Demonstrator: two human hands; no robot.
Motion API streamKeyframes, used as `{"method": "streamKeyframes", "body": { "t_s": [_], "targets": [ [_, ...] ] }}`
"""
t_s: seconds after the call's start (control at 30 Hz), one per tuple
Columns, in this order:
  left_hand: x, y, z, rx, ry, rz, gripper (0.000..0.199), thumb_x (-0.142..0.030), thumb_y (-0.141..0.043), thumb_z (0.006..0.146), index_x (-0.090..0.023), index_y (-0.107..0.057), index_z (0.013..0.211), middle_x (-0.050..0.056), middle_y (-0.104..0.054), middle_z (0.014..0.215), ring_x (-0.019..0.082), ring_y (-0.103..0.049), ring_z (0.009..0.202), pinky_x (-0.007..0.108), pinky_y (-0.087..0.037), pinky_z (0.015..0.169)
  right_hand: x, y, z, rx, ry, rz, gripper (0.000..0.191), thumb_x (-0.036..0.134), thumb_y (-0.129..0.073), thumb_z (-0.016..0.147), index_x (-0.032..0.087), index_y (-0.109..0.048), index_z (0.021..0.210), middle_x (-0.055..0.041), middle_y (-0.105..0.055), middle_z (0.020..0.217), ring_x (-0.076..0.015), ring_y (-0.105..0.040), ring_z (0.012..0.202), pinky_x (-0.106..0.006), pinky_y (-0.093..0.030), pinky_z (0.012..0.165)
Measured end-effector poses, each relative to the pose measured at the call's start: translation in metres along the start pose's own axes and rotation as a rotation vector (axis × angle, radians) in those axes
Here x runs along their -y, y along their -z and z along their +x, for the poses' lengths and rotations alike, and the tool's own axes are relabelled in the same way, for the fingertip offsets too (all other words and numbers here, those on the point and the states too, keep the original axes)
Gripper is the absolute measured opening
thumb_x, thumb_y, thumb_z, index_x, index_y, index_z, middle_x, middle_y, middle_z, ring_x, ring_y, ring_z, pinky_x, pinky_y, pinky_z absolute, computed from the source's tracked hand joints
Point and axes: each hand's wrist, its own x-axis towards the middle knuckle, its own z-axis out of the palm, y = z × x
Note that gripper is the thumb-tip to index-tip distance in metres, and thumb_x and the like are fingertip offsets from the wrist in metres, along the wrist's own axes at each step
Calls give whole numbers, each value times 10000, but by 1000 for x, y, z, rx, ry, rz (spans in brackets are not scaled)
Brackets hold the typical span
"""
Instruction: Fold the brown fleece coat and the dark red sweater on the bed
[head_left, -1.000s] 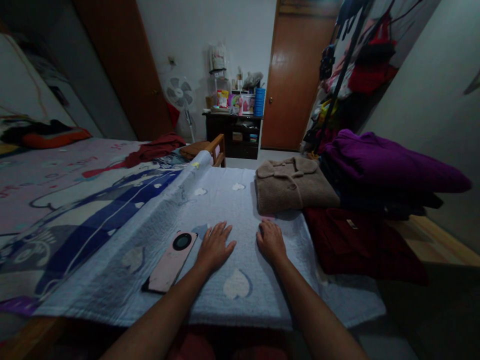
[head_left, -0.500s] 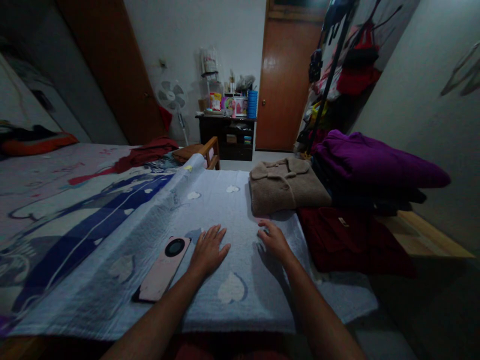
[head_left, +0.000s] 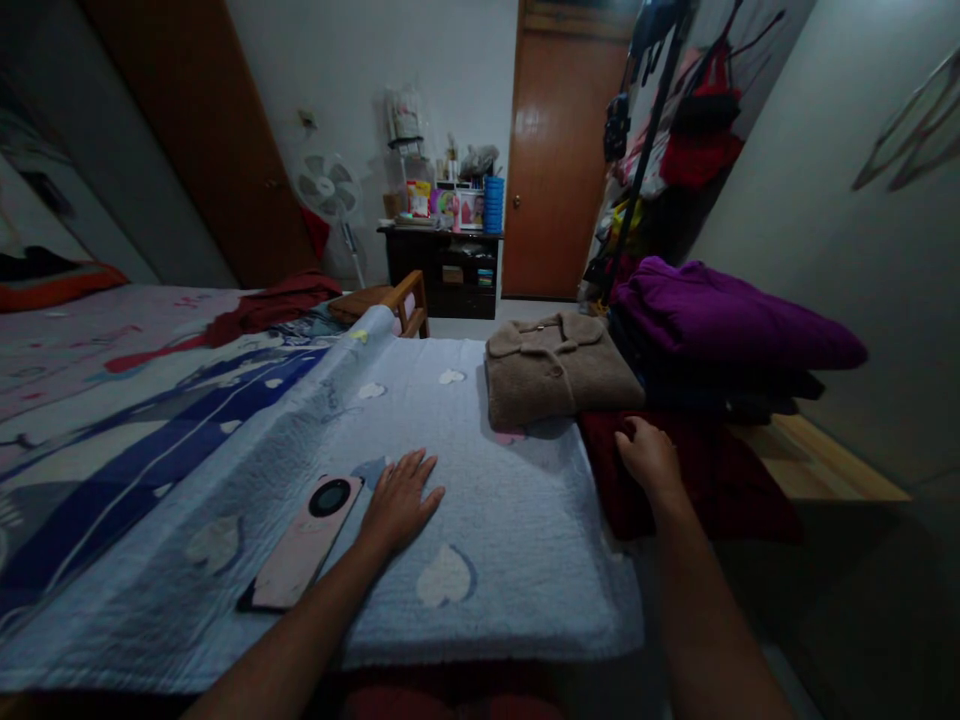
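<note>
My left hand [head_left: 400, 505] lies flat on the light blue, heart-patterned sheet [head_left: 517, 560], fingers stretched out and holding nothing. Just left of it rests a pink smartphone [head_left: 300, 550] with a round black camera ring. My right hand [head_left: 649, 458] is over the folded dark red garment [head_left: 720, 490], its fingers loosely bent with a gap between thumb and forefinger. Whether it touches the cloth is hard to tell. Behind the hands sits a folded brown fleece garment [head_left: 562, 370] with a collar.
A folded purple garment [head_left: 735, 315] tops a dark stack at the right, above a wooden board [head_left: 832, 460]. Rumpled bedding [head_left: 187, 440] covers the left side. Farther back are a white fan [head_left: 327, 187], a dark cabinet [head_left: 442, 270] and a wooden door [head_left: 553, 160].
My right hand has moved right, from above the blue sheet to over the dark red garment. My left hand stays flat on the sheet. The view has shifted slightly to the right.
</note>
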Motion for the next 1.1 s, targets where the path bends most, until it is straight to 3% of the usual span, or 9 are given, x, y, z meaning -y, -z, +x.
{"method": "streamKeyframes", "body": {
  "t_s": [0.23, 0.33, 0.47, 0.6, 0.7, 0.8, 0.97, 1.03, 1.1],
  "targets": [
    [-18, 13, 13, 53, 131, -268, 514, -368, -553, 852, -172, -536, 1327, 164, -423, 1490, 325, -341, 1400, 559, -212, 1145, 43, 22, -35, -265, 265, 392, 372, 293, -450, 874, 138, -651, 1145, -145, -690, 1123, -271, -627, 1040, -399, -449, 952],
    [-56, 31, 22, 85, -42, -669, 623, -398, -612, 819, -190, -464, 1388, 149, -400, 1502, 287, -372, 1387, 486, -300, 1133, 72, 26, -56, -285, 448, 492, 330, 262, -443, 899, 160, -645, 1140, -129, -688, 1090, -258, -617, 1028, -412, -449, 954],
    [-114, 52, 30, 49, -310, -1000, 999, -374, -799, 634, -217, -311, 1492, 122, -351, 1538, 307, -349, 1396, 484, -305, 1140, 102, 16, -78, -69, 661, 633, 304, 227, -462, 915, 158, -635, 1155, -120, -680, 1083, -232, -611, 1012, -382, -469, 918],
    [-137, 67, 33, 33, -187, -1186, 434, -345, -670, 749, -199, -668, 1158, 81, -670, 1227, 272, -577, 1183, 422, -416, 1073, 118, 10, -89, 273, 808, 764, 274, 192, -515, 907, 194, -641, 1151, -70, -674, 1077, -181, -609, 999, -345, -464, 928],
    [-133, 72, 30, -17, -46, -1351, 278, -336, -666, 741, -174, -727, 958, 64, -749, 989, 262, -667, 979, 403, -520, 937, 118, 14, -92, 349, 846, 862, 273, 197, -535, 908, 208, -636, 1161, -74, -640, 1151, -175, -587, 1074, -342, -457, 959],
    [-121, 73, 31, -84, 127, -1568, 284, -296, -738, 675, -159, -721, 924, 40, -757, 878, 233, -682, 824, 367, -567, 808, 110, 21, -92, 271, 826, 975, 251, 178, -526, 909, 223, -641, 1128, -75, -627, 1181, -177, -575, 1124, -347, -448, 989],
    [-82, 75, 50, -230, 374, -2021, 310, -358, -705, 736, -179, -673, 987, 49, -744, 951, 250, -687, 893, 415, -558, 859, 97, 24, -88, 95, 682, 999, 205, 166, -495, 921, 235, -650, 1036, -61, -638, 1112, -175, -589, 1083, -343, -457, 972],
    [-59, 74, 58, -290, 374, -1935, 310, -413, -633, 807, -192, -646, 1024, 60, -724, 1024, 271, -667, 999, 440, -544, 891, 94, 21, -86, 77, 650, 969, 213, 164, -474, 923, 237, -646, 1026, -57, -638, 1108, -176, -589, 1077, -339, -463, 960],
    [-36, 68, 62, -417, 351, -1614, 328, -452, -576, 852, -198, -611, 1057, 61, -696, 1071, 283, -645, 1055, 452, -545, 869, 91, 15, -83, 70, 625, 918, 239, 156, -433, 927, 234, -638, 1023, -58, -637, 1099, -177, -592, 1055, -337, -477, 934]
  ]
}}
